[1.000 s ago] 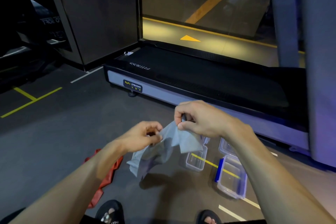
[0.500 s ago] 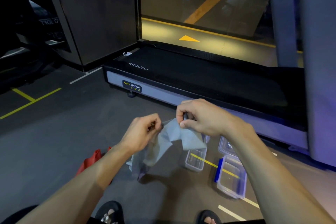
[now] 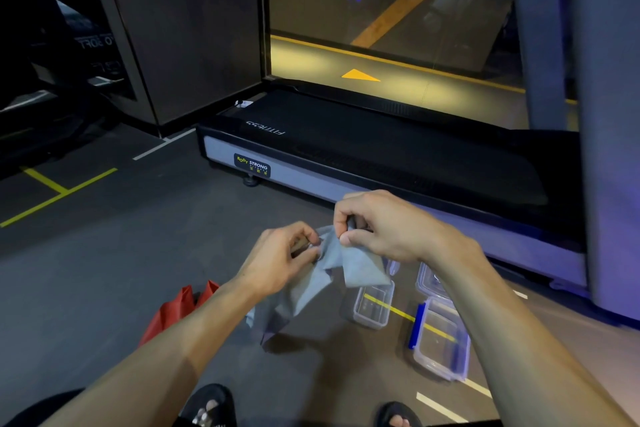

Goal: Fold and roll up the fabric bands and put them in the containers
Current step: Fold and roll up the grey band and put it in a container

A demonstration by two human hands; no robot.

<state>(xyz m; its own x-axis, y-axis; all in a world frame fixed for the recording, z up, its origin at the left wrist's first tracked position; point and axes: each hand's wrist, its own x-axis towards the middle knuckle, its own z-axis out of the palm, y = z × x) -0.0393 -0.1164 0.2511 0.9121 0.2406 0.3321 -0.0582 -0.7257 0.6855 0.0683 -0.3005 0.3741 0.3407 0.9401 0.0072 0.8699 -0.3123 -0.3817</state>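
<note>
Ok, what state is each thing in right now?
Grey band: unfolded, hanging, pinched by both hands.
Left hand: pinching the band.
Right hand: pinching the band.
Red band: on the floor, untouched.
Small container: open, empty.
Blue-clipped container: open, empty.

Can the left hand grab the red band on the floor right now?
Probably not yet: the left hand is pinching the grey band with the right hand. The red band lies uncovered beside that forearm.
</note>
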